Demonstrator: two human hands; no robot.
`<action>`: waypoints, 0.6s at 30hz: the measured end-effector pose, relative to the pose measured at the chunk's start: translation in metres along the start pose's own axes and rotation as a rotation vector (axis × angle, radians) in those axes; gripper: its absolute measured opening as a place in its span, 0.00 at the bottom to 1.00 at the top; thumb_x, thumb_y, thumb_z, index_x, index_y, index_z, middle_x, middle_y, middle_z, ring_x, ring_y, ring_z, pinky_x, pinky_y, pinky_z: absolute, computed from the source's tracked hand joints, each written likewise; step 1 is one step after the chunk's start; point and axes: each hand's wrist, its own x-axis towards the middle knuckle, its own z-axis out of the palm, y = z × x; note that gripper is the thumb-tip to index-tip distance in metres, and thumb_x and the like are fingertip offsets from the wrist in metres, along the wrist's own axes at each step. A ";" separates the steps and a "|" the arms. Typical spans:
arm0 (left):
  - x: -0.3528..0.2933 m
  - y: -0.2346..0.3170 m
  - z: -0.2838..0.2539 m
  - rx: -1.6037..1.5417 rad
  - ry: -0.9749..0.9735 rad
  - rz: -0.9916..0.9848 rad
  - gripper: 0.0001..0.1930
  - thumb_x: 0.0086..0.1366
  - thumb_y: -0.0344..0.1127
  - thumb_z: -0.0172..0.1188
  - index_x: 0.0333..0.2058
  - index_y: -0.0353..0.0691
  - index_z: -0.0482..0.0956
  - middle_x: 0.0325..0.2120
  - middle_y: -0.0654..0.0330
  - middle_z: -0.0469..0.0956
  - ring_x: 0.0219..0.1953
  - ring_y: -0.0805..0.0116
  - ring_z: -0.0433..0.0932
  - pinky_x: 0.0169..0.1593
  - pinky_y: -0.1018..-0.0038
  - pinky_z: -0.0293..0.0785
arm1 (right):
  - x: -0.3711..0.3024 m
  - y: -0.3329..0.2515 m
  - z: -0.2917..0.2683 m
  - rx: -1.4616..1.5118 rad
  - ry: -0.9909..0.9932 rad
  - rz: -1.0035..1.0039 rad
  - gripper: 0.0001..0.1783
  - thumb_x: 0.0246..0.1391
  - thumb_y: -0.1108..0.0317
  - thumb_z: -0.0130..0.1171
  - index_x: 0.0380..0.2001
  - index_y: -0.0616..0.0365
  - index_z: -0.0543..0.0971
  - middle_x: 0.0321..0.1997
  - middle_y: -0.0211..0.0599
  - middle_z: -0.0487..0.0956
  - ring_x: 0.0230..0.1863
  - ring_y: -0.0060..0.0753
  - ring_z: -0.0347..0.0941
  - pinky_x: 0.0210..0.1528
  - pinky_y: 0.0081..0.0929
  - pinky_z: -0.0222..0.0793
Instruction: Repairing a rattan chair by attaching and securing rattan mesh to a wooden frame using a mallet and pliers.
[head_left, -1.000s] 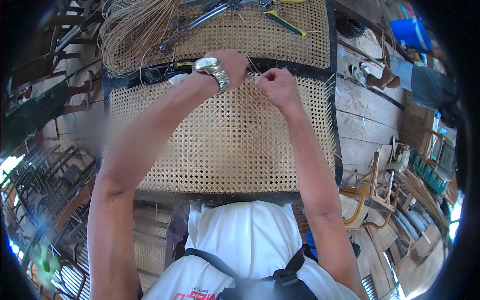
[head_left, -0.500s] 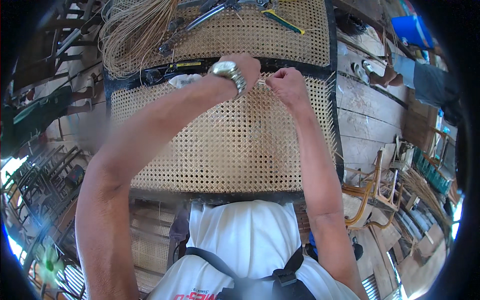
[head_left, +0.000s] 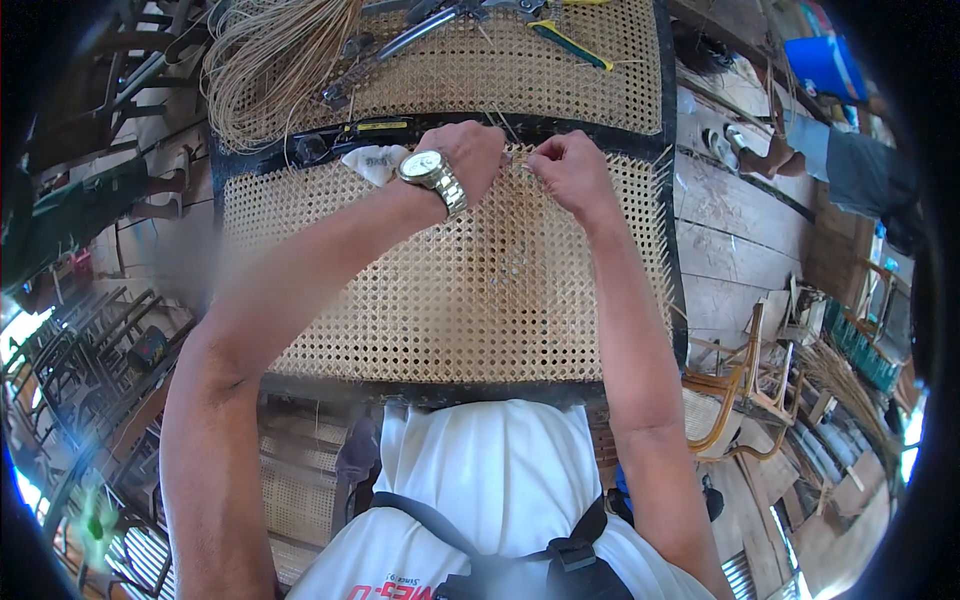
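Observation:
A woven cane panel (head_left: 430, 300) in a black frame lies in front of me. Both hands work close together at its far edge, beside the black crossbar. My left hand (head_left: 472, 153), with a metal-banded watch on the wrist, is closed, its fingertips turned away from view; what it holds is hidden. Thin strands poke up just beyond its fingers. My right hand (head_left: 574, 172) is closed in a pinch on a thin pale cane strand (head_left: 519, 158) in the gap between the hands. Cane ends stick out along the panel's right edge.
Beyond the crossbar, a second cane panel (head_left: 480, 85) bears a bundle of loose cane strands (head_left: 265, 75), metal tools and green-and-yellow-handled pliers (head_left: 570, 45). A white cloth (head_left: 372, 163) lies left of my hands. Chair frames (head_left: 745, 390) stand at right; other people's legs show at both sides.
My left hand has shifted slightly left and turned, showing the watch face. My right hand has moved slightly left and away from me, still pinching.

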 end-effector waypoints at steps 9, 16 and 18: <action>0.047 -0.017 -0.008 -0.083 -0.308 0.007 0.20 0.62 0.51 0.63 0.37 0.37 0.85 0.29 0.47 0.83 0.34 0.52 0.83 0.41 0.62 0.78 | -0.001 0.000 0.012 -0.016 0.020 -0.076 0.12 0.50 0.61 0.60 0.31 0.58 0.85 0.43 0.49 0.78 0.46 0.50 0.77 0.51 0.41 0.73; 0.026 -0.026 -0.024 0.097 -0.114 -0.073 0.27 0.64 0.61 0.57 0.28 0.38 0.80 0.26 0.54 0.82 0.31 0.63 0.82 0.37 0.65 0.76 | -0.026 -0.002 0.021 -0.088 0.132 -0.121 0.12 0.53 0.62 0.59 0.39 0.55 0.82 0.44 0.44 0.75 0.45 0.47 0.77 0.48 0.40 0.75; 0.009 -0.056 -0.048 -0.145 0.039 -0.231 0.27 0.65 0.60 0.56 0.28 0.37 0.78 0.27 0.54 0.80 0.29 0.62 0.80 0.35 0.63 0.75 | -0.040 -0.003 0.022 -0.057 0.162 -0.309 0.13 0.55 0.62 0.61 0.42 0.52 0.81 0.44 0.41 0.74 0.43 0.44 0.77 0.44 0.39 0.76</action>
